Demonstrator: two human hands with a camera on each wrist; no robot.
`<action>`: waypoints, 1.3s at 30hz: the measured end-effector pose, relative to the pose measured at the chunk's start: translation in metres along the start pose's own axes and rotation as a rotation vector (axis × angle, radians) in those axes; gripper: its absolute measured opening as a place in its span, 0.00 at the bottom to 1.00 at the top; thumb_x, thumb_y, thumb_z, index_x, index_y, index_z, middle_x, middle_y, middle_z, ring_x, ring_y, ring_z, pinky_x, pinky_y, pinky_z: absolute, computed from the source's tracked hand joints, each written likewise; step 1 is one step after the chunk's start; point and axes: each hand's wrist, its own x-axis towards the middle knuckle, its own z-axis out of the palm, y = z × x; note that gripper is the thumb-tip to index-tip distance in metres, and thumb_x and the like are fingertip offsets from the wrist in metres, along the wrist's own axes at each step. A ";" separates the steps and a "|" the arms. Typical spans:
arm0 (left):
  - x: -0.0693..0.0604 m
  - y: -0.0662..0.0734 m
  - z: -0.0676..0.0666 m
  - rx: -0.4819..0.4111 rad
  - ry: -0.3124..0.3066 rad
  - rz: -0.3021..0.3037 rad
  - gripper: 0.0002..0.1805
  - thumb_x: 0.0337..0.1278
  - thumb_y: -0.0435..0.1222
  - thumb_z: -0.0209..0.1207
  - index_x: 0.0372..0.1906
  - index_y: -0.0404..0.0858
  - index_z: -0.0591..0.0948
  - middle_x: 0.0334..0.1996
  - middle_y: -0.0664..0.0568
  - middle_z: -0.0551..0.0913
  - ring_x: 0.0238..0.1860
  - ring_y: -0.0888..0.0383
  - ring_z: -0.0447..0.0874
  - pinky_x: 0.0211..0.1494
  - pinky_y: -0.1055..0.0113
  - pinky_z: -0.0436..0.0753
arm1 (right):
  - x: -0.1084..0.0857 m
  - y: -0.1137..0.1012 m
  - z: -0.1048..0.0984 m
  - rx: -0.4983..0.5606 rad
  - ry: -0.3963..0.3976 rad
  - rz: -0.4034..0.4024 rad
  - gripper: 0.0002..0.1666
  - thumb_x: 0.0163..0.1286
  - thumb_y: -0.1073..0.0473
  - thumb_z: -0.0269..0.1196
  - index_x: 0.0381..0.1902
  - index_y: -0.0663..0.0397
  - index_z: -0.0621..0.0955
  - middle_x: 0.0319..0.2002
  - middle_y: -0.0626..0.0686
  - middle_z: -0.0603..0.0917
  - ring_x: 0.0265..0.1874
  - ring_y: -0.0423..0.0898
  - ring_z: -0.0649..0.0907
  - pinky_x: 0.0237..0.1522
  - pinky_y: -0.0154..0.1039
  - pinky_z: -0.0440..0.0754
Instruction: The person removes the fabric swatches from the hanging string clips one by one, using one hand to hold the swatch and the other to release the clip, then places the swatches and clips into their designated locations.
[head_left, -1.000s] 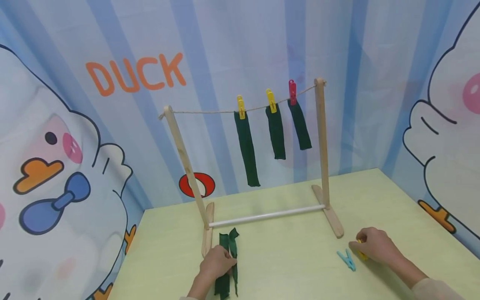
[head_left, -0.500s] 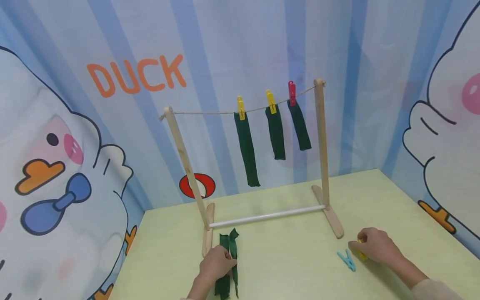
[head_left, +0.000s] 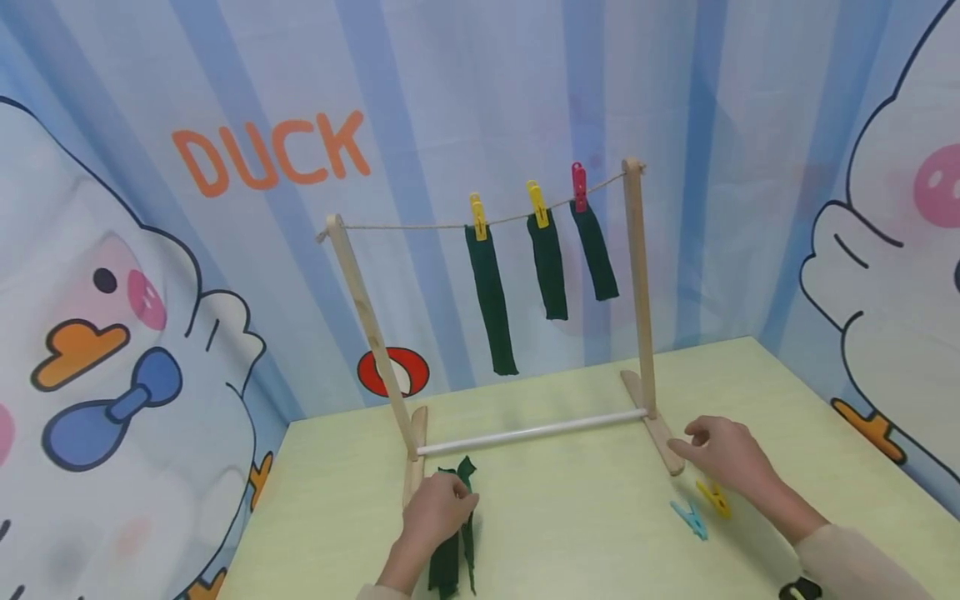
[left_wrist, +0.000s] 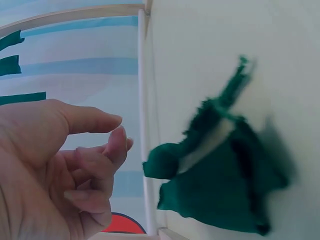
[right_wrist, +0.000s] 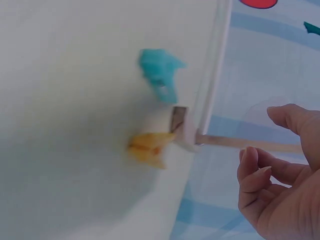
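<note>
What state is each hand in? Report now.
Left hand: open, fingers loosely curled, holding nothing, apart from the green fabric strips.
Right hand: open, fingers loosely curled, holding nothing, apart from the yellow clothespin.

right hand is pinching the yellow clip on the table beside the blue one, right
The right hand holds nothing; the right wrist view shows it clear of the yellow clip, which does lie on the table beside the blue clip.

Right hand [head_left: 726, 454] lifted off yellow plastic clothespin [head_left: 715, 500], left hand [head_left: 435, 510] raised from dark green cloth strips [head_left: 445, 565].
</note>
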 end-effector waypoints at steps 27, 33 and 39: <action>0.070 0.052 -0.056 -0.445 0.242 0.154 0.25 0.65 0.40 0.65 0.63 0.36 0.75 0.58 0.45 0.80 0.34 0.55 0.87 0.42 0.59 0.85 | 0.079 -0.155 -0.037 0.301 0.347 -0.479 0.20 0.66 0.58 0.70 0.53 0.62 0.82 0.40 0.56 0.84 0.31 0.47 0.84 0.32 0.34 0.83; 0.080 0.060 -0.065 -0.573 0.284 0.204 0.28 0.65 0.41 0.65 0.67 0.40 0.72 0.58 0.50 0.80 0.31 0.56 0.86 0.40 0.63 0.83 | 0.093 -0.182 -0.044 0.306 0.329 -0.605 0.21 0.67 0.57 0.70 0.54 0.62 0.81 0.49 0.57 0.84 0.33 0.46 0.86 0.35 0.45 0.86; 0.084 0.066 -0.071 -0.632 0.243 0.233 0.33 0.66 0.41 0.64 0.71 0.41 0.66 0.61 0.49 0.78 0.37 0.51 0.87 0.36 0.62 0.84 | 0.112 -0.207 -0.052 0.382 0.365 -0.716 0.21 0.67 0.61 0.69 0.56 0.61 0.81 0.56 0.56 0.81 0.33 0.44 0.85 0.33 0.33 0.83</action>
